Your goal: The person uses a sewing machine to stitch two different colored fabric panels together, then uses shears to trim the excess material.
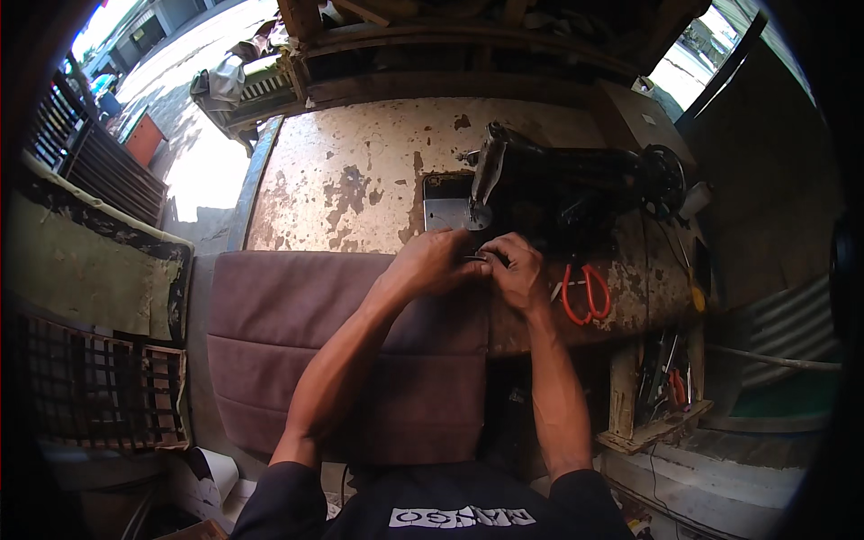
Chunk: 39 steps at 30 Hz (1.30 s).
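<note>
My left hand [434, 261] and my right hand [516, 272] meet in front of a black sewing machine [621, 168]. Fingers of both are pinched together around something small and thin, too tiny to make out. The machine's metal needle plate [445, 214] lies just beyond the fingertips. Under my left forearm spreads a brown piece of fabric [288, 310] with seams across it, draped over the table's front edge. Scissors [587, 301] with red-orange handles rest close to the right of my right hand.
The worn wooden tabletop [315, 171] has peeling patches. At its right stands a wooden holder [623, 396] with tools. A wooden rack [450, 40] runs along the back. To the left are a padded panel [99, 261] and a woven frame [103, 387].
</note>
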Each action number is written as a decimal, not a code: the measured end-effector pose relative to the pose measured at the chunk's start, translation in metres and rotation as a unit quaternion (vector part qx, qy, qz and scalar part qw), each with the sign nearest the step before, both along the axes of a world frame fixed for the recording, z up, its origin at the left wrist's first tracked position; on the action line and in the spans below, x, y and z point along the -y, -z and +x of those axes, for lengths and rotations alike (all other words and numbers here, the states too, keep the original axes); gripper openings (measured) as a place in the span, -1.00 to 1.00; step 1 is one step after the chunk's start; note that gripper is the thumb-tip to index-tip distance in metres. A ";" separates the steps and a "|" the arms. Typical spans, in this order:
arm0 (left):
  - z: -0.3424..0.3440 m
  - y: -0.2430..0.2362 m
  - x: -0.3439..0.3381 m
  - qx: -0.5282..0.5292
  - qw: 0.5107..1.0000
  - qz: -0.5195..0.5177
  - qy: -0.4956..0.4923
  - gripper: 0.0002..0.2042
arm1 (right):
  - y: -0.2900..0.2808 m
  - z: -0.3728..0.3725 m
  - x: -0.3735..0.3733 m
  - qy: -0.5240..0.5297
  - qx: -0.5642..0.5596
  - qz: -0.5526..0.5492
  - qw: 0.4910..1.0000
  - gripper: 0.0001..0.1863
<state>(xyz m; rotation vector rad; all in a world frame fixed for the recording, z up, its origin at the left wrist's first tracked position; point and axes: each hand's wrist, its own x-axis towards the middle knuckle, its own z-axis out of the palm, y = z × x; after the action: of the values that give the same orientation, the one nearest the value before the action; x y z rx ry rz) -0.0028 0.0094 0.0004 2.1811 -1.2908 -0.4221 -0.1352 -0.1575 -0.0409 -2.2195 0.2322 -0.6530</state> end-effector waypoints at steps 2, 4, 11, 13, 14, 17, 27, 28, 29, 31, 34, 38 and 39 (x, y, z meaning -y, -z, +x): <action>0.000 0.006 0.000 0.003 0.997 -0.042 0.058 -0.39 | 0.003 -0.001 0.000 0.004 -0.001 0.001 1.000 -0.86; 0.002 0.013 0.004 -0.030 0.998 -0.041 0.046 -0.38 | 0.003 -0.001 0.000 0.005 0.015 -0.005 1.000 -0.85; 0.007 0.013 -0.003 -0.167 0.984 -0.063 0.006 -0.42 | -0.013 -0.002 -0.016 0.073 0.062 0.019 0.995 -0.75; 0.005 0.012 -0.002 -0.204 0.977 -0.061 0.000 -0.48 | -0.010 -0.017 -0.008 0.055 0.026 0.086 0.994 -0.75; 0.006 0.011 -0.004 -0.237 0.970 -0.055 -0.013 -0.54 | -0.012 -0.022 -0.009 0.029 -0.007 0.157 0.987 -0.74; 0.010 0.012 -0.012 -0.297 0.951 -0.088 0.002 -0.64 | -0.028 -0.034 -0.019 -0.053 -0.044 0.075 0.995 -0.70; 0.015 0.013 -0.014 -0.363 0.929 -0.077 0.011 -0.71 | -0.020 -0.042 -0.009 -0.126 -0.127 0.046 0.983 -0.70; 0.014 0.014 -0.014 -0.368 0.926 -0.080 0.017 -0.72 | -0.020 -0.042 -0.008 -0.132 -0.123 0.043 0.983 -0.70; 0.015 0.014 -0.014 -0.373 0.924 -0.082 0.022 -0.73 | -0.021 -0.042 -0.008 -0.133 -0.122 0.043 0.983 -0.70; 0.016 0.017 -0.014 -0.371 0.924 -0.086 0.022 -0.73 | -0.022 -0.042 -0.008 -0.136 -0.134 0.049 0.980 -0.69; 0.015 0.017 -0.014 -0.384 0.919 -0.092 0.023 -0.73 | -0.021 -0.043 -0.007 -0.135 -0.130 0.048 0.981 -0.69; 0.016 0.013 -0.015 -0.397 0.914 -0.085 0.026 -0.72 | -0.018 -0.043 -0.006 -0.138 -0.137 0.050 0.980 -0.70; 0.016 0.015 -0.015 -0.396 0.914 -0.086 0.026 -0.72 | -0.016 -0.042 -0.005 -0.144 -0.131 0.049 0.980 -0.70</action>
<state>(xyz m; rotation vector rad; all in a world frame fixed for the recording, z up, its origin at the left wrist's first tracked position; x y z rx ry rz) 0.0132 0.0246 -0.0149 1.5504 -0.8730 -1.0382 -0.1775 -0.1529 -0.0247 -2.1843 0.0692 -0.1863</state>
